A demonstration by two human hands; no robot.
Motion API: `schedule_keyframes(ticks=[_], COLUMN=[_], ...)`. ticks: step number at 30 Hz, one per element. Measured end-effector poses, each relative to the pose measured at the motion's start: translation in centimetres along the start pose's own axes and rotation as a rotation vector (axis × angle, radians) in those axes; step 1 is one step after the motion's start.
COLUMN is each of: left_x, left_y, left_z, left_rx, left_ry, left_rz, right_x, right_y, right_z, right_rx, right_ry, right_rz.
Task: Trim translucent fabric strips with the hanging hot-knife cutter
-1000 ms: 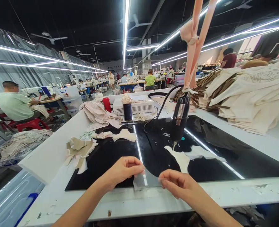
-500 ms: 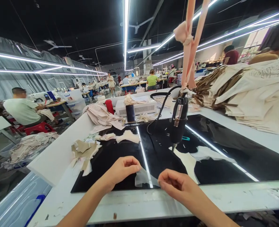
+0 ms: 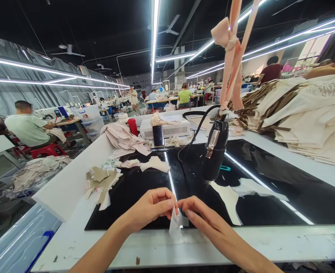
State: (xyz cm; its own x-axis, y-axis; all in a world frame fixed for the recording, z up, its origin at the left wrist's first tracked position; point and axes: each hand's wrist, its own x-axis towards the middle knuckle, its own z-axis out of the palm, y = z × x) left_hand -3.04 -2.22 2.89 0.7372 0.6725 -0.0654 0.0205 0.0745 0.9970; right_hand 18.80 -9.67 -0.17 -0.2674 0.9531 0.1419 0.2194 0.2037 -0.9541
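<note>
Over the front edge of the black glossy board, my left hand pinches a small piece of thin, sheer white fabric, which hangs down folded from the fingertips. My right hand is just beside it, its index finger stretched toward the left fingertips and its thumb apart below. Whether the right fingers touch the fabric is hard to see. Beyond the right hand, a black hand-held tool hangs from knotted pink cloth strips. A cream cut piece and a sheer white piece lie beside it.
Tied cut pieces and a pale cloth pile lie on the left. A phone leans on a white vented box. Stacked cream fabric rises at right. A teal clip lies behind the tool. Several people sit farther off.
My hands have come together. The sheer fabric, stretched between both hands before, now hangs folded from my left hand, and the right fingers have spread from their pinch.
</note>
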Motion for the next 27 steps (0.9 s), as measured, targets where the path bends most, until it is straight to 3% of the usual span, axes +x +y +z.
schedule_keyframes(ticks=[7,11,18,21,24,27], left_x=[1.7,1.9,1.3,1.3,1.4,1.3], left_y=[-1.8,-3.1,-4.8,-5.5,-6.0,-6.4], left_z=[-1.6,-2.7,-3.4,-3.9,-4.4,-4.8], left_rx=[0.313,0.571,0.775,0.974,1.057,1.076], left_ry=[0.168,0.279,0.287,0.312,0.317,0.348], left_rz=[0.074,0.157,0.313,0.418,0.488,0.514], right_x=[2.1,2.8,3.0,2.0,0.3,-1.8], right_y=[2.8,3.6,3.8,3.3,3.1,3.3], right_z=[0.7,0.4,0.2,0.0,-1.7,-5.6], right_rx=[-0.386,-0.504,-0.697,-0.747,-0.779,-0.819], right_ry=[0.147,0.159,0.163,0.181,0.242,0.377], right_rz=[-0.007,-0.037,-0.102,-0.127,-0.131,-0.092])
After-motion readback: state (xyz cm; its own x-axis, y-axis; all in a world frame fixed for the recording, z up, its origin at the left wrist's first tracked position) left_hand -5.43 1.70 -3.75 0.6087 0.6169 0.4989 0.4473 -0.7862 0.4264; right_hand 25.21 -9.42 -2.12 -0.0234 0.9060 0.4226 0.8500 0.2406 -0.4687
